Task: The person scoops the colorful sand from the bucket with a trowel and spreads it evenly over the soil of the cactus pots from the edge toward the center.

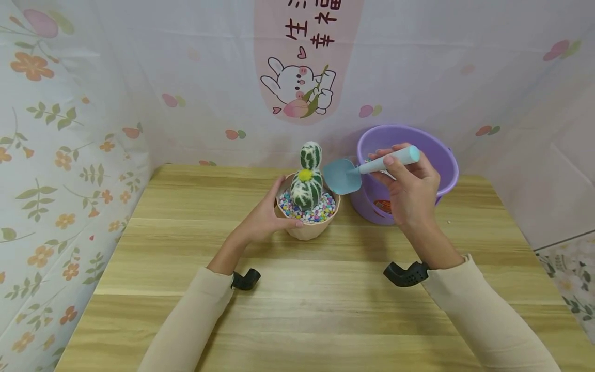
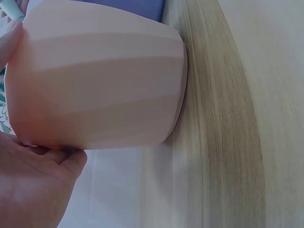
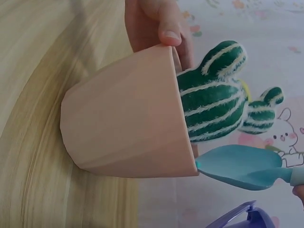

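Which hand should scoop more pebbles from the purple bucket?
The right hand, probably. It already holds the blue shovel just beside the purple bucket, while the left hand grips the pink pot.

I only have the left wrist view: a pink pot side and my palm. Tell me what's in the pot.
Observer: A green-and-white striped cactus stands in the pot, on coloured pebbles.
Operator: Report the right hand.
Observer: The right hand holds a blue scoop by its handle, blade just right of the cactus, above the pot's rim.
Operator: Say whether the scoop is loaded.
Observer: The right wrist view shows only its underside, and the head view shows nothing on the blade.
Operator: Name the purple thing at my top edge.
Observer: A purple bucket, right behind the pot.
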Demonstrator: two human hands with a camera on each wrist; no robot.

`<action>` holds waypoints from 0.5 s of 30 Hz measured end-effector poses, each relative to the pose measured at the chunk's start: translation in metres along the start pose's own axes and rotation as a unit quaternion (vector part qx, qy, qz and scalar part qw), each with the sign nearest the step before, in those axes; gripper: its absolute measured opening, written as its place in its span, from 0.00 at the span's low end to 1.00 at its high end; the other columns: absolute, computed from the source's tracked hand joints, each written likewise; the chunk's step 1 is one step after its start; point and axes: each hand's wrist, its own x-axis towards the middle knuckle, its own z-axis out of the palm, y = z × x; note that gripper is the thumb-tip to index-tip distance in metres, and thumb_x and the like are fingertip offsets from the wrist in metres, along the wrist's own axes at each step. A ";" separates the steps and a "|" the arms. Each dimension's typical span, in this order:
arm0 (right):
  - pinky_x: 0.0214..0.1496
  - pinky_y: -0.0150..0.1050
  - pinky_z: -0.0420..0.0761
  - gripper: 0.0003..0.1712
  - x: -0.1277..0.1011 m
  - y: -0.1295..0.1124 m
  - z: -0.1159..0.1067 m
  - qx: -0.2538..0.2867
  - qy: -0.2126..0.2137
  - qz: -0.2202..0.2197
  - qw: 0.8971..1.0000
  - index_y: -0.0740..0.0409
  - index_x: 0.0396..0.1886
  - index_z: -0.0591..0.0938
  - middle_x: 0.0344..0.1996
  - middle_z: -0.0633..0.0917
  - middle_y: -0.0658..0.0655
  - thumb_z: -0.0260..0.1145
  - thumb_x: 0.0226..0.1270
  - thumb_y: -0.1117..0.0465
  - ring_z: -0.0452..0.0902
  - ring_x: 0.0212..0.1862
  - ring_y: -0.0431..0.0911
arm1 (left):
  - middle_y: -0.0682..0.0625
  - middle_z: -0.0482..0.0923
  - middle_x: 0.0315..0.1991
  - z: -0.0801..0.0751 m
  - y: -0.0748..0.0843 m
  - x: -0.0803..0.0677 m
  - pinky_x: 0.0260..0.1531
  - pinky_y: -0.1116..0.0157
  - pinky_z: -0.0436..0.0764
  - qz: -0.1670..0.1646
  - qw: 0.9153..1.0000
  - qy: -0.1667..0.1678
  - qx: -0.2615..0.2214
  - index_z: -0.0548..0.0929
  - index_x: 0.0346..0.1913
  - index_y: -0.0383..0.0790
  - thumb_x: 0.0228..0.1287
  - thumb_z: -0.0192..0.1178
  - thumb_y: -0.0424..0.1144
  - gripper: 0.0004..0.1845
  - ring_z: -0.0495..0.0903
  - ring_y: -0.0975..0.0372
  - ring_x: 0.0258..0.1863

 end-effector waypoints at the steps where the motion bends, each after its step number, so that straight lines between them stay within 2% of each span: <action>1: 0.47 0.50 0.84 0.10 0.000 0.000 0.000 0.001 -0.005 -0.002 1.000 0.70 0.43 0.79 0.37 0.86 0.66 0.63 0.62 0.79 0.84 0.43 0.60 | 0.53 0.42 0.78 0.000 0.000 0.000 0.73 0.50 0.51 0.000 1.000 -0.001 0.001 0.37 0.78 0.54 0.50 0.76 0.46 0.64 0.48 0.57 0.76; 9: 0.48 0.51 0.83 0.09 0.000 0.000 -0.001 0.011 -0.020 -0.011 1.000 0.72 0.42 0.78 0.37 0.86 0.67 0.62 0.62 0.79 0.84 0.43 0.61 | 0.55 0.37 0.79 -0.001 -0.001 0.002 0.73 0.51 0.48 -0.002 1.000 -0.006 0.007 0.35 0.78 0.53 0.52 0.74 0.45 0.63 0.44 0.57 0.76; 15: 0.45 0.52 0.84 0.09 0.003 -0.001 -0.001 -0.007 0.000 -0.023 1.000 0.71 0.42 0.78 0.35 0.86 0.67 0.62 0.62 0.78 0.85 0.41 0.60 | 0.51 0.38 0.79 0.001 -0.002 0.001 0.73 0.52 0.50 -0.002 1.000 0.000 -0.010 0.34 0.78 0.52 0.52 0.74 0.43 0.64 0.46 0.56 0.76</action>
